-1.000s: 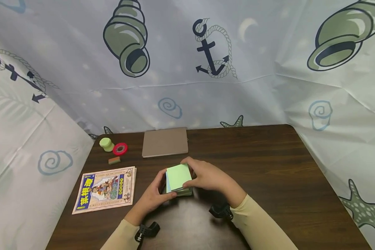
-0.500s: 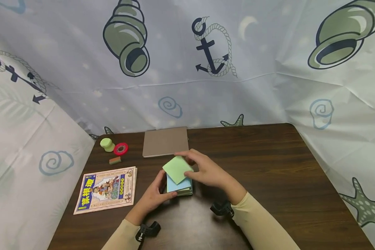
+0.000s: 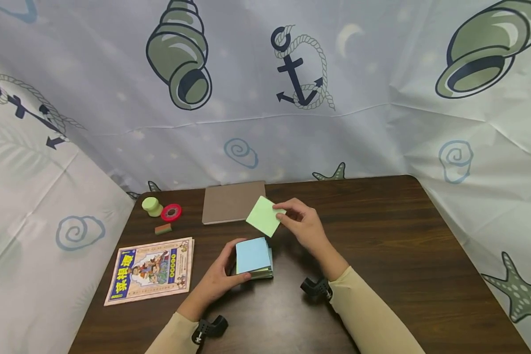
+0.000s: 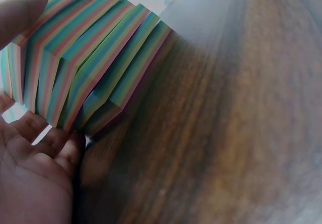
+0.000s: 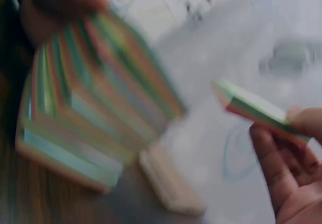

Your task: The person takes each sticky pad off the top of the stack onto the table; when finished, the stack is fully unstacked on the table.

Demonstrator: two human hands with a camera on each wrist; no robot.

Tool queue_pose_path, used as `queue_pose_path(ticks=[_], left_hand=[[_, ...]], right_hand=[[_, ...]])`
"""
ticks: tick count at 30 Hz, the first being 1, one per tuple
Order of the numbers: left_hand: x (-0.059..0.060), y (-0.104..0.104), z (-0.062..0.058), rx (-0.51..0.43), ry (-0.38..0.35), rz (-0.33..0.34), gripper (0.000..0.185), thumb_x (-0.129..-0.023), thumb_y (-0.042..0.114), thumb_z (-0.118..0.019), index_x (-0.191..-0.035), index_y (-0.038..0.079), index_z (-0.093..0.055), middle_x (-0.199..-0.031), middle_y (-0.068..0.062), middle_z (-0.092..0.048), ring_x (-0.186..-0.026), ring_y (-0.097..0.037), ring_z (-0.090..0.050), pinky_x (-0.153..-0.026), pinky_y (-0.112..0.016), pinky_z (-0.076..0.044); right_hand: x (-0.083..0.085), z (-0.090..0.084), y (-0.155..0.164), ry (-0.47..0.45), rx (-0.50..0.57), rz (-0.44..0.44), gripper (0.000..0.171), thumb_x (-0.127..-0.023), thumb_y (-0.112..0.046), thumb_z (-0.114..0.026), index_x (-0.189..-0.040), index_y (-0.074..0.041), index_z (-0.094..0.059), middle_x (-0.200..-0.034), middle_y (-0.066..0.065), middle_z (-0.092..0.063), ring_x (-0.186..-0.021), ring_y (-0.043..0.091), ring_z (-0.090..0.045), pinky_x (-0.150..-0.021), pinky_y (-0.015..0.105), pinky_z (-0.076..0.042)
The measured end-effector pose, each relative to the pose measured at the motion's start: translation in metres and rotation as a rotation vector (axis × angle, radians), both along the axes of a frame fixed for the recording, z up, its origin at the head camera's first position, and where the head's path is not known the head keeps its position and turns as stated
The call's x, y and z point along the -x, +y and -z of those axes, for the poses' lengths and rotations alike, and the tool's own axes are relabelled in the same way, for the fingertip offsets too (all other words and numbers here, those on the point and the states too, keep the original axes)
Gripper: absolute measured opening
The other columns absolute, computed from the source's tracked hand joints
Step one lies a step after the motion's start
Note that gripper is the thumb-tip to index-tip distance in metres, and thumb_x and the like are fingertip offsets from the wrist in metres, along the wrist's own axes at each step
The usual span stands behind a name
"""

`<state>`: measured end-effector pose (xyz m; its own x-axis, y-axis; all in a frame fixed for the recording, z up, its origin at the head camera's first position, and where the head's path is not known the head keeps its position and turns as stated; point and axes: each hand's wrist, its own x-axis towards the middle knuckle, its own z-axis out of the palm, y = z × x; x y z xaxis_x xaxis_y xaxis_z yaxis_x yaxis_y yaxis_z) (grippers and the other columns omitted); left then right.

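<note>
A stack of sticky note pads (image 3: 252,254) stands on the table with a light blue sheet on top. Striped, many-coloured edges of the stacked pads (image 4: 95,53) fill the upper left of the left wrist view. My left hand (image 3: 219,278) grips the stack from its left side, thumb at the front and fingers behind. To the upper right, my right hand (image 3: 307,228) pinches a light green sticky note pad (image 3: 263,216) by its right corner, in the air and apart from the stack. In the right wrist view this pad (image 5: 259,109) shows its striped edge; that view is blurred.
A brown notebook (image 3: 233,202) lies at the back edge behind the stack. On the left are a comic-style booklet (image 3: 149,270), an eraser-like block (image 3: 162,229), a red ring (image 3: 171,212) and a pale green spool-shaped object (image 3: 152,206). A patterned cloth (image 3: 358,137) hangs behind the table.
My right hand has lifted the light green pad off the stack and moved it up and to the right, turning it. The light blue top is uncovered. My left hand has stayed on the stack.
</note>
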<state>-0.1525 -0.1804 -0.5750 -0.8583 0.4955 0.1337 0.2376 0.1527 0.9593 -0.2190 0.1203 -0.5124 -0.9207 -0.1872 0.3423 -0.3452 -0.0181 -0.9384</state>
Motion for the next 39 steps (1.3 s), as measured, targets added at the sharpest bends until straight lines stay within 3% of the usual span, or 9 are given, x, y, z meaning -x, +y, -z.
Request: queue_pose_path(ticks=[3,8,12,17,21,30,35,39], left_hand=[[0.000,-0.001,-0.001,-0.014,-0.004,0.012,0.089,-0.097,0.009,-0.083,-0.168,0.008,-0.029,-0.162,-0.009,-0.045,-0.150,-0.009,-0.042,-0.122,-0.009,-0.029],[-0.002,-0.003,-0.003,-0.025,-0.014,0.006,0.089,-0.096,0.007,-0.082,-0.168,0.007,-0.030,-0.162,-0.013,-0.045,-0.150,-0.010,-0.042,-0.121,-0.008,-0.030],[-0.003,-0.004,-0.004,-0.018,-0.013,0.004,0.089,-0.096,0.007,-0.083,-0.168,0.011,-0.030,-0.163,-0.012,-0.044,-0.149,-0.010,-0.042,-0.120,-0.008,-0.031],[-0.002,-0.003,-0.006,-0.017,-0.021,0.004,0.090,-0.096,0.007,-0.083,-0.168,0.010,-0.030,-0.164,-0.011,-0.044,-0.150,-0.009,-0.041,-0.121,-0.008,-0.030],[-0.002,-0.001,-0.006,-0.011,-0.026,-0.003,0.091,-0.096,0.008,-0.084,-0.168,0.008,-0.029,-0.164,-0.011,-0.044,-0.151,-0.009,-0.041,-0.122,-0.008,-0.029],[-0.003,0.000,-0.003,-0.001,-0.027,-0.007,0.090,-0.097,0.010,-0.082,-0.168,0.007,-0.028,-0.165,-0.012,-0.043,-0.155,-0.010,-0.038,-0.122,-0.007,-0.027],[-0.002,0.000,-0.004,-0.004,-0.028,-0.003,0.090,-0.097,0.010,-0.083,-0.168,0.009,-0.029,-0.164,-0.012,-0.044,-0.153,-0.012,-0.041,-0.122,-0.008,-0.029],[-0.001,0.000,-0.003,0.003,-0.029,-0.009,0.090,-0.097,0.011,-0.083,-0.168,0.010,-0.029,-0.163,-0.010,-0.045,-0.152,-0.010,-0.041,-0.122,-0.007,-0.029]], right_hand=[[0.013,0.024,0.013,-0.082,0.158,0.042,0.029,-0.102,-0.006,-0.077,-0.130,0.001,-0.075,-0.115,0.008,-0.070,-0.088,0.031,-0.068,-0.078,0.036,-0.068],[0.028,0.052,0.028,-0.170,0.338,0.122,0.036,-0.102,-0.003,-0.075,-0.133,0.013,-0.065,-0.110,0.005,-0.070,-0.089,0.015,-0.073,-0.080,0.032,-0.068],[0.036,0.060,0.036,-0.179,0.413,0.197,0.036,-0.101,-0.002,-0.076,-0.128,0.017,-0.062,-0.108,0.007,-0.069,-0.089,0.015,-0.075,-0.079,0.030,-0.068],[0.041,0.061,0.041,-0.207,0.402,0.262,0.033,-0.101,-0.003,-0.076,-0.126,0.016,-0.063,-0.108,0.007,-0.067,-0.090,0.016,-0.075,-0.081,0.027,-0.067],[0.041,0.061,0.042,-0.231,0.340,0.270,0.032,-0.102,-0.003,-0.075,-0.127,0.014,-0.064,-0.112,0.009,-0.065,-0.092,0.016,-0.074,-0.084,0.026,-0.066],[0.040,0.065,0.041,-0.239,0.192,0.261,0.036,-0.102,0.006,-0.070,-0.137,0.009,-0.065,-0.133,0.032,-0.062,-0.095,0.017,-0.073,-0.088,0.022,-0.064],[0.040,0.065,0.041,-0.182,-0.140,0.345,0.039,-0.100,0.000,-0.076,-0.138,-0.005,-0.072,-0.133,0.020,-0.066,-0.102,0.020,-0.069,-0.086,0.021,-0.059],[0.040,0.065,0.040,-0.098,-0.459,0.383,0.042,-0.100,-0.007,-0.078,-0.141,-0.015,-0.073,-0.134,0.015,-0.067,-0.113,0.030,-0.065,-0.095,0.040,-0.057]])
